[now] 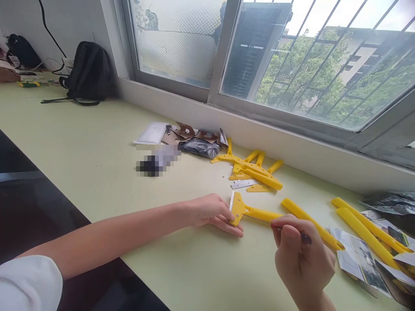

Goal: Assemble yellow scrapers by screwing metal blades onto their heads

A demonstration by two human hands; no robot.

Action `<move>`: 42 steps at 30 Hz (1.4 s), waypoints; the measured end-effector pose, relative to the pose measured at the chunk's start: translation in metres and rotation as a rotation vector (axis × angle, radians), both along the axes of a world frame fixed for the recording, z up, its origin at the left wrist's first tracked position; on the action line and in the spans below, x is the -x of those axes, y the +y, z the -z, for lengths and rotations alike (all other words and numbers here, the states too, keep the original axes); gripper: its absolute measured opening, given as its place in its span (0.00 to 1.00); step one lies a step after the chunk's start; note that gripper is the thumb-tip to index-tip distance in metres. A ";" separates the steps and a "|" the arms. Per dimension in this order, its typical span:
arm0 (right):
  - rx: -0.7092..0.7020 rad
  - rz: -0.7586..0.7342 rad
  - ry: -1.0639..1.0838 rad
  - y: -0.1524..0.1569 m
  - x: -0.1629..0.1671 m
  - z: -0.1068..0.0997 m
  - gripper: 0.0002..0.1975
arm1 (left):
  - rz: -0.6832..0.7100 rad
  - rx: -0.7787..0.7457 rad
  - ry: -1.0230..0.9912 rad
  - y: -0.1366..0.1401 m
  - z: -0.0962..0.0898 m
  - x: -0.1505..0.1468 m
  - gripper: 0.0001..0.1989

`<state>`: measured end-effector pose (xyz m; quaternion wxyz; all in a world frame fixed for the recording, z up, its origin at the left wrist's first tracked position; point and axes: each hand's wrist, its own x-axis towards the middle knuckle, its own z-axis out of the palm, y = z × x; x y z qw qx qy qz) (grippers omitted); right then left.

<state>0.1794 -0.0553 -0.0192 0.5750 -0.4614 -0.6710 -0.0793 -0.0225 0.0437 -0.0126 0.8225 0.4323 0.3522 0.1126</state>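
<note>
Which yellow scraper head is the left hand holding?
The yellow scraper head lying apart, in the left hand; the other heads are heaped together nearer the window.

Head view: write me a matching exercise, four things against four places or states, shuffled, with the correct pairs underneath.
Things
1. Left hand
2. Right hand
3. Larger black backpack
4. Pile of yellow parts

Places and states
A. Sits on the table in the left part of the view
B. Grips a thin metal-shafted tool
C. Lies nearer the window than either hand does
D. Holds the head of a yellow scraper

Pairs: 1-D, 2-B, 3-A, 4-C
</note>
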 end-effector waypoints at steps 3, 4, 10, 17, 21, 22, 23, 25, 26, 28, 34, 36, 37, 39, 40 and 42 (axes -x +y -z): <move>0.031 -0.044 -0.040 0.003 0.004 0.003 0.05 | -0.002 -0.005 0.012 0.000 -0.001 0.001 0.11; 0.037 -0.042 -0.063 0.004 0.005 0.002 0.05 | -0.006 -0.012 0.020 0.000 -0.001 0.001 0.11; 0.029 0.034 -0.162 0.007 0.006 -0.004 0.07 | -0.015 -0.039 0.040 -0.002 0.000 -0.002 0.11; 0.038 0.040 -0.177 0.008 0.007 -0.005 0.08 | -0.027 -0.047 0.044 -0.003 0.000 -0.003 0.11; 0.016 0.037 -0.193 0.006 0.007 -0.007 0.07 | -0.022 -0.058 0.044 -0.004 0.001 -0.003 0.11; 0.013 0.034 -0.191 0.006 0.007 -0.008 0.07 | -0.023 -0.060 0.045 -0.004 0.001 -0.003 0.11; 0.011 0.031 -0.191 0.006 0.007 -0.008 0.07 | -0.023 -0.060 0.046 -0.004 0.001 -0.003 0.12; 0.005 0.033 -0.198 0.006 0.008 -0.008 0.07 | -0.022 -0.060 0.045 -0.003 0.002 -0.003 0.12; 0.004 0.034 -0.205 0.007 0.008 -0.009 0.07 | -0.022 -0.060 0.044 -0.003 0.002 -0.003 0.11; 0.005 0.023 -0.218 0.008 0.009 -0.010 0.07 | -0.022 -0.060 0.044 -0.003 0.002 -0.002 0.12; -0.011 -0.051 -0.259 0.009 0.009 -0.016 0.07 | -0.016 -0.077 0.038 -0.005 0.000 -0.002 0.09; -0.022 -0.064 -0.249 0.009 0.009 -0.019 0.07 | -0.013 -0.074 0.039 -0.005 0.000 -0.002 0.08; -0.023 -0.062 -0.241 0.009 0.009 -0.020 0.07 | -0.013 -0.068 0.041 -0.004 0.000 -0.002 0.08; -0.024 -0.045 -0.231 0.009 0.009 -0.022 0.07 | -0.015 -0.059 0.042 -0.004 0.000 -0.002 0.09; -0.025 -0.035 -0.226 0.010 0.008 -0.022 0.07 | -0.018 -0.056 0.043 -0.004 0.001 -0.002 0.11; -0.022 -0.016 -0.214 0.010 0.007 -0.022 0.07 | -0.023 -0.050 0.043 -0.004 0.001 -0.002 0.13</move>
